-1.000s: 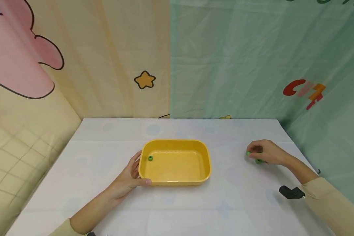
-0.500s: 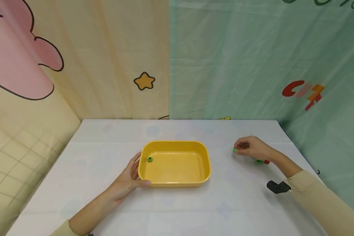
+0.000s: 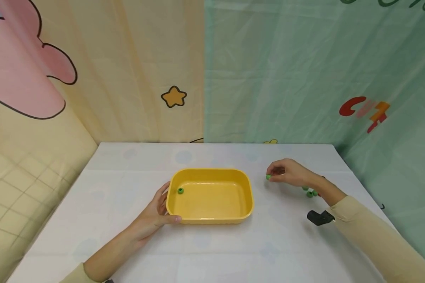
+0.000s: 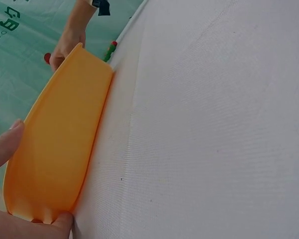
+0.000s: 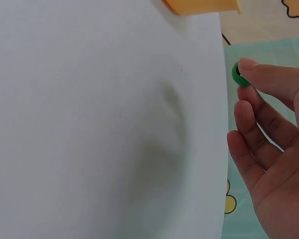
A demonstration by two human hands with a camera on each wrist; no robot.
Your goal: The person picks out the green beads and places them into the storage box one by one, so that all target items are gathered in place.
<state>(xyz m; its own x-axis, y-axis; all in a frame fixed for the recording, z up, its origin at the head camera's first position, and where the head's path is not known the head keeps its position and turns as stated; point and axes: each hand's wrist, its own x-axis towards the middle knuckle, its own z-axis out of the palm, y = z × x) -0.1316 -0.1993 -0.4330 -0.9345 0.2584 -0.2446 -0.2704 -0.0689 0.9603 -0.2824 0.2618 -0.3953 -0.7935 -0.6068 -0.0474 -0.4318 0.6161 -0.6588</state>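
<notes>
A yellow rectangular tray stands mid-table, and one green bead lies inside it at the left. My left hand grips the tray's left end, thumb over the front rim and fingers along the outer wall. To the right of the tray, my right hand pinches another green bead between thumb and fingertip, held above the table. The bead's hole shows in the right wrist view. Several green beads lie on the table behind the right wrist, with a bit of red partly hidden by the forearm.
The white-clothed table runs back to a printed curtain along its far edge. A black strap end sticks out from the right sleeve. In the left wrist view, red and green beads show beyond the tray.
My right hand has moved left toward the tray with the pinched green bead, uncovering more beads behind it. My left hand and the tray have stayed in place.
</notes>
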